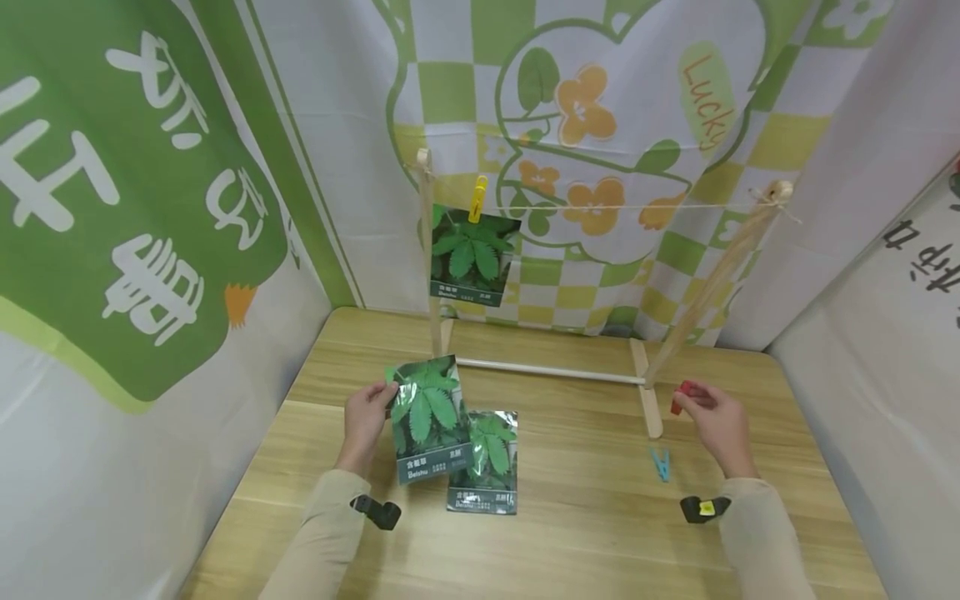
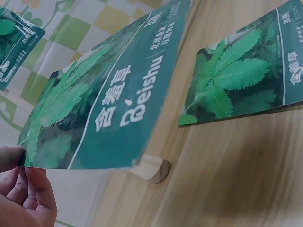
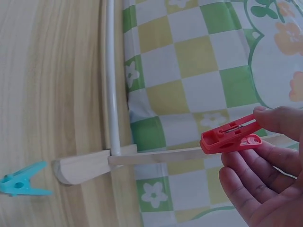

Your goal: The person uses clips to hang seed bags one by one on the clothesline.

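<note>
This looks like a small curtained booth, home or studio unclear: a pale wood-grain counter [image 1: 585, 550] walled by a green-and-white lettered cloth hanging [image 1: 142, 192], a green-and-yellow checked floral curtain [image 1: 630, 108] and a white lettered panel [image 1: 877, 350].

**Q:** State the arm positions.
**A:** Left arm [image 1: 311, 542] and right arm [image 1: 768, 542] extend forward, well apart, in pale long sleeves [image 1: 333, 496] ending near the wrists [image 1: 738, 467].
**Q:** Left grip [image 1: 367, 421]?
**A:** Pinching. Left thumb [image 2: 10, 158] lies on top; the left fingers [image 2: 41, 191] curl beneath.
**Q:** Right grip [image 1: 723, 427]?
**A:** Also pinching. From my position the right thumb [image 3: 279, 119] opposes the right index finger [image 3: 281, 157]; the remaining right fingers [image 3: 255, 177] curve loosely, partly exposing the palm [image 3: 281, 203].
**Q:** Spacing?
**A:** The two grips are well apart, each in front of its own arm.
</note>
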Demonstrator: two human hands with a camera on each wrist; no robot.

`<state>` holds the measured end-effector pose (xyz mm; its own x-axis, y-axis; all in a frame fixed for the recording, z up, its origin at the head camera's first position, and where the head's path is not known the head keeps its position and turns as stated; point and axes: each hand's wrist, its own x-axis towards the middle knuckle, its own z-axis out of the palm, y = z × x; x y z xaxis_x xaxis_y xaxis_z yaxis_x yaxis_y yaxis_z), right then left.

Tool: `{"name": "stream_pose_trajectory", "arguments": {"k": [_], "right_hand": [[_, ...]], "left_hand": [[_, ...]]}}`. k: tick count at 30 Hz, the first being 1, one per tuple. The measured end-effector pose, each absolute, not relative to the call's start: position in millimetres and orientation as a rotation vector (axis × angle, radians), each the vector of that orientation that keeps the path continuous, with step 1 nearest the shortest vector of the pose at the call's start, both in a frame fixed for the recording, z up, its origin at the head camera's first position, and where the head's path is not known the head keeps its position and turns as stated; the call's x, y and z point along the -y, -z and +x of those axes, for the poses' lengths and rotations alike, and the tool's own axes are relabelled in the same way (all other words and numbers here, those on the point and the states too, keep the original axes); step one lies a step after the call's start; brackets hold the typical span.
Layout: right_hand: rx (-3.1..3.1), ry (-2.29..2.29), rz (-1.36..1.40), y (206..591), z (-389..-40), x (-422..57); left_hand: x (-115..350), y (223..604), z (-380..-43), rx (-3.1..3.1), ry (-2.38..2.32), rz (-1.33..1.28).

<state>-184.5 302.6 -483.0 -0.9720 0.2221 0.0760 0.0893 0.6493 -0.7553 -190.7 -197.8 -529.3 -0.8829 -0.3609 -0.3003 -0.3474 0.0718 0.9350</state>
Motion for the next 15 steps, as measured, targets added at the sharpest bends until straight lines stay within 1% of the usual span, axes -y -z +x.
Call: {"name": "stream_pose_trajectory", "arguments": {"k": [15], "right_hand": [[2.63,-1.259,-0.192,464.5,-185.6,-296.9]], "left_hand": [[191.6,511.5,-195.3,2.247,2.001,0.674]]}}
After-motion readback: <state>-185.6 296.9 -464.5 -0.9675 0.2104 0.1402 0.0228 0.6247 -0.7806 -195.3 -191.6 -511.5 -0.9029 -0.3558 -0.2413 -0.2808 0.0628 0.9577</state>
